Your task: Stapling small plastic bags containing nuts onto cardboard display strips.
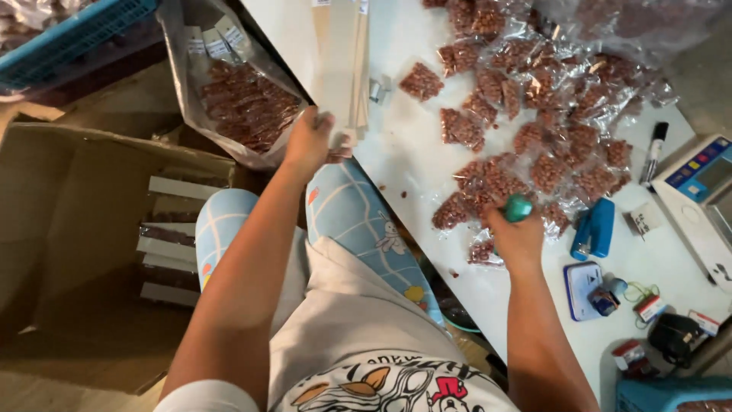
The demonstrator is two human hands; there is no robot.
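My left hand [307,142] grips the near end of a long pale card strip [338,69] from a stack lying on the white table [404,145]. My right hand [516,236] is closed around a small teal tool [518,207] at the near edge of a heap of small clear bags of reddish-brown nuts [534,99]. One small bag [482,252] lies just under that hand.
A blue stapler [594,229], a small blue box [582,288], a black marker [654,151] and a digital scale [705,191] sit at the right. A large clear bag of packed strips [240,99] and an open cardboard box [84,229] stand at my left.
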